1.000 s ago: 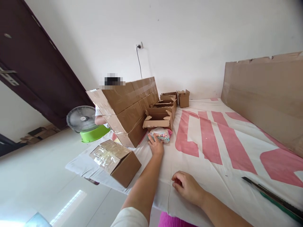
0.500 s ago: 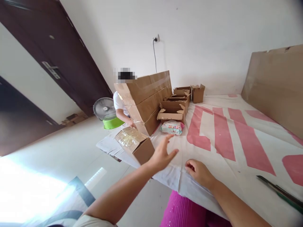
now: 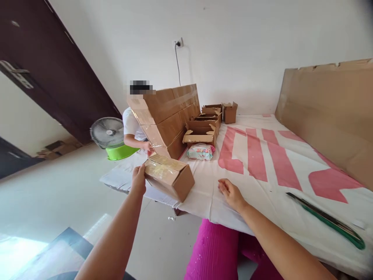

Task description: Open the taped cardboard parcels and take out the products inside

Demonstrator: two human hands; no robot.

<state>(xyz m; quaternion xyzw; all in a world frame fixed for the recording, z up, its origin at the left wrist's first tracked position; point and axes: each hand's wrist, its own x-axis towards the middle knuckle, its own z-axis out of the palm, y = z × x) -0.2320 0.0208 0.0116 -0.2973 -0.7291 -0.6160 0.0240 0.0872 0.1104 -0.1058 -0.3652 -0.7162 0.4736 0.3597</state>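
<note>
At the table's near left edge lies a taped cardboard box [image 3: 166, 171], its flaps closed under clear tape. My left hand [image 3: 138, 181] grips the left end of this box, the thumb on top and the other fingers partly hidden. My right hand [image 3: 231, 193] rests low over the white cloth, right of the box, with its fingers loosely curled in and nothing seen in them. A pack of wipes [image 3: 201, 151] lies beyond the box, in front of an open carton [image 3: 199, 139].
Stacked taped boxes [image 3: 171, 120] form a wall at the left, with a person in a white shirt [image 3: 131, 122] behind. More open cartons [image 3: 230, 113] stand further back. A green-handled cutter [image 3: 329, 221] lies right on the cloth; a large cardboard sheet [image 3: 326, 112] stands behind it.
My left hand has moved left, from over the cloth to the box's far left end, and closed on it. The box has turned and shifted onto the table. The view has swung right.
</note>
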